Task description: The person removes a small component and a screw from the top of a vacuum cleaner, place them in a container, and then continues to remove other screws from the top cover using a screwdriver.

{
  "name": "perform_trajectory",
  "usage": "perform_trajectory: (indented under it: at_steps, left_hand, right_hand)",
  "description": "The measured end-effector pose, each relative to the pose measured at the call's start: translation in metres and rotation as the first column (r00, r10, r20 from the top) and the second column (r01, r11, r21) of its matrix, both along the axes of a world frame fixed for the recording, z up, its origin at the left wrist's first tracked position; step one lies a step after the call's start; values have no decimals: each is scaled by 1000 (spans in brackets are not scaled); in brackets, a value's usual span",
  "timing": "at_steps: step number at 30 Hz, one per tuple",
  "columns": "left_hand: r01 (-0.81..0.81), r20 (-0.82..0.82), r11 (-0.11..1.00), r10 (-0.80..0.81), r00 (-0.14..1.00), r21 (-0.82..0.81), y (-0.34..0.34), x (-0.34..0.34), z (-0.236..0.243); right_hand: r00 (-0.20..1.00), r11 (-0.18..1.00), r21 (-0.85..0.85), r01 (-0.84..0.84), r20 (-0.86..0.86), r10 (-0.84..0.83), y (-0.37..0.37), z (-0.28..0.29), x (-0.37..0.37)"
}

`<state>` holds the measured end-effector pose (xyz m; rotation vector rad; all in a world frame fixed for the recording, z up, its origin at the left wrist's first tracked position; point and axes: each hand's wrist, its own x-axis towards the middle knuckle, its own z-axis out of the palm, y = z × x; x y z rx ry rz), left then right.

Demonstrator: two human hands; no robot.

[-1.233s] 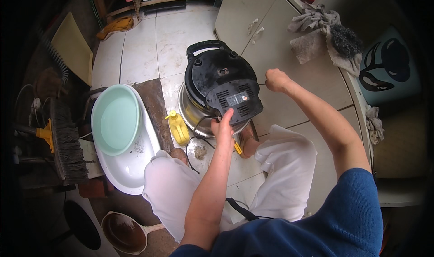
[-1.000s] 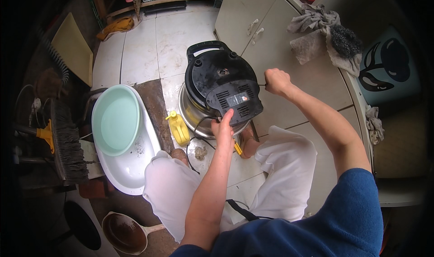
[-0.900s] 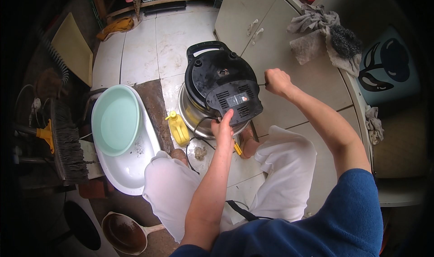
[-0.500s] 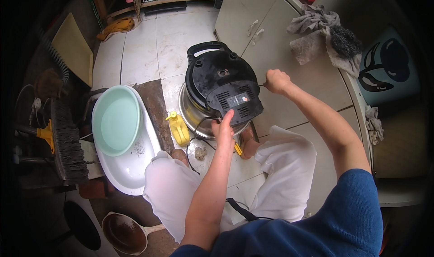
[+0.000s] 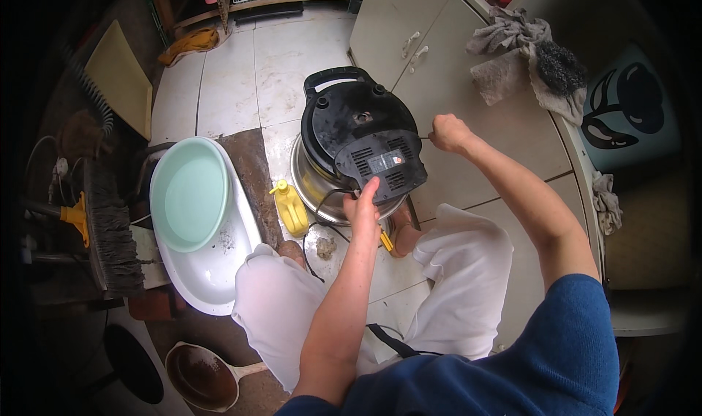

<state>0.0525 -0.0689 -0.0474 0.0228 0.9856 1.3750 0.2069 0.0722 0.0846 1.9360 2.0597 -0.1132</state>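
Note:
A black round electric appliance (image 5: 358, 116) rests underside up on a shiny metal pot (image 5: 298, 171), its vents, feet and handle showing. My left hand (image 5: 361, 205) grips its near edge, thumb up on the casing, beside the dark power cord (image 5: 329, 195). At the appliance's right edge my right hand (image 5: 449, 133) is closed around something mostly hidden; a thin shaft seems to run from it to the casing. A yellow-handled item (image 5: 385, 240) shows just right of my left wrist; I cannot tell whether that hand holds it.
A yellow spray bottle (image 5: 291, 210) stands left of the pot. Further left, a pale green basin (image 5: 191, 196) sits in a white tub (image 5: 212, 299). A pan (image 5: 201, 378) lies lower left. Cabinet doors (image 5: 417, 35) stand on the right, with grey rags (image 5: 508, 32) above.

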Motion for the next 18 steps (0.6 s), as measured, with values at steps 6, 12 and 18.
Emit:
perform_trajectory:
  at_steps: [6, 12, 18]
  left_hand:
    - [-35, 4, 999, 35, 999, -8, 0, -1, 0]
    - [-30, 8, 999, 30, 1000, -20, 1, 1, 1]
    - [-25, 7, 1000, 25, 1000, -8, 0, 0, 2]
  right_hand:
    - [985, 981, 98, -165, 69, 159, -10, -3, -4]
    - [953, 920, 249, -302, 55, 297, -11, -12, 10]
    - [998, 998, 9, -55, 37, 55, -6, 0, -2]
